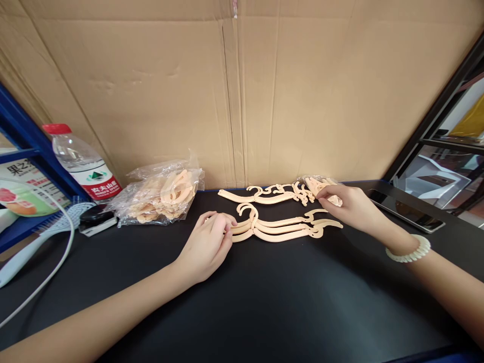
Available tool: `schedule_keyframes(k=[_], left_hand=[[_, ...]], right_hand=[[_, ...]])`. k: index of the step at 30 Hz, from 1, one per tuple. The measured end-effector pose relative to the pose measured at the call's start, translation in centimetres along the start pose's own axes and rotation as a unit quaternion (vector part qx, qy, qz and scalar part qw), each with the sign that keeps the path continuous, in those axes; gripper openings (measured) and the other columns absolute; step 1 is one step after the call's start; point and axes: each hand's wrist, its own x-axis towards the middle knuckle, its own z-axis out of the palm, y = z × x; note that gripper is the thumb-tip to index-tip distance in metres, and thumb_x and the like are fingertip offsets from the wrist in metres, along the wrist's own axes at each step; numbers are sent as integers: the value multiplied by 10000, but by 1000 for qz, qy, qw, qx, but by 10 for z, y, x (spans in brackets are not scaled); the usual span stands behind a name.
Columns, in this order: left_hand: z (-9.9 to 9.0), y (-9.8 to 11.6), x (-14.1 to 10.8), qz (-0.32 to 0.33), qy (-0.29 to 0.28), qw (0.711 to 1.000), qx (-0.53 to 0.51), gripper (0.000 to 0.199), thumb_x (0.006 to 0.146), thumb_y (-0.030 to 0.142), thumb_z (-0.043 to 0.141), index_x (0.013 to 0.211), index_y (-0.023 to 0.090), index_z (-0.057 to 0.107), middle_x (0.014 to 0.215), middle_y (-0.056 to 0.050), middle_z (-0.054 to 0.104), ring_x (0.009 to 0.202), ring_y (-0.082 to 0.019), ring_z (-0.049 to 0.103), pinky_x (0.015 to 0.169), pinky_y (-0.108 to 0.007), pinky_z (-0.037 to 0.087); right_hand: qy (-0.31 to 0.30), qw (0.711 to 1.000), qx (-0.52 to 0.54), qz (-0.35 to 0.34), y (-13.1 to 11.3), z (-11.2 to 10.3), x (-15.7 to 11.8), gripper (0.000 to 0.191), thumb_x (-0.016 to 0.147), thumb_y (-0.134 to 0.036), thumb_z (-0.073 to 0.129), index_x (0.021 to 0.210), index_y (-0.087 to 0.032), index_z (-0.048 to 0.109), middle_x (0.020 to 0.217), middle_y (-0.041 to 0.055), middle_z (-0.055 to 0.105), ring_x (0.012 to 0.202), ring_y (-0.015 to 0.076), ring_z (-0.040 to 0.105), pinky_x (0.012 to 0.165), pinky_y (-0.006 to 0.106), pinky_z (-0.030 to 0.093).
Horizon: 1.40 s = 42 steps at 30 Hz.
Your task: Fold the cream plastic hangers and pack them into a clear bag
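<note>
Peach-coloured plastic folding hangers [282, 233] lie stacked on the black table, hooks toward the back. My left hand [207, 243] is closed over their left ends, and its fingers hide those ends. Loose curved end pieces [324, 225] sit by the right ends of the stack. Behind it, another hanger [272, 199] lies flat beside several small hooks [280, 189]. My right hand [350, 207], with a bracelet at the wrist, is pinched at a small clear bag of peach parts [313, 185]; what lies between its fingertips is partly hidden.
A larger clear bag of peach parts [166, 194] lies at the back left. Further left are a water bottle [91, 171], a hairbrush [49, 232] and a white cable [62, 252]. A phone [408, 210] lies at right. Cardboard [302, 91] stands behind the table.
</note>
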Motion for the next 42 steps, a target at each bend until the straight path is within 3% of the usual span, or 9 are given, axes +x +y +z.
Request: schedule_keyframes(k=[10, 24, 42], left_hand=[[2, -1, 0, -3, -3, 1000, 1, 147, 899, 98, 340, 872, 235, 295, 1000, -39, 626, 962, -190, 608, 1032, -527, 334], [2, -3, -1, -5, -9, 1000, -4, 145, 909, 96, 333, 882, 235, 300, 1018, -30, 620, 978, -192, 604, 1043, -516, 321], [3, -3, -2, -7, -14, 1000, -5, 125, 933, 120, 330, 885, 232, 304, 1023, -19, 612, 966, -178, 590, 1046, -500, 301]], right_hand=[[14, 1000, -2, -12, 0, 1, 0, 226, 864, -341, 480, 778, -244, 666, 803, 22, 735, 736, 229, 653, 645, 345, 487], [-14, 1000, 8, 17, -3, -1, 0, 220, 868, -360, 480, 793, -249, 655, 858, 23, 744, 788, 245, 675, 695, 381, 501], [-8, 1000, 13, 23, -3, 1, 0, 232, 861, -353, 480, 777, -242, 664, 841, 15, 747, 782, 216, 675, 688, 326, 473]])
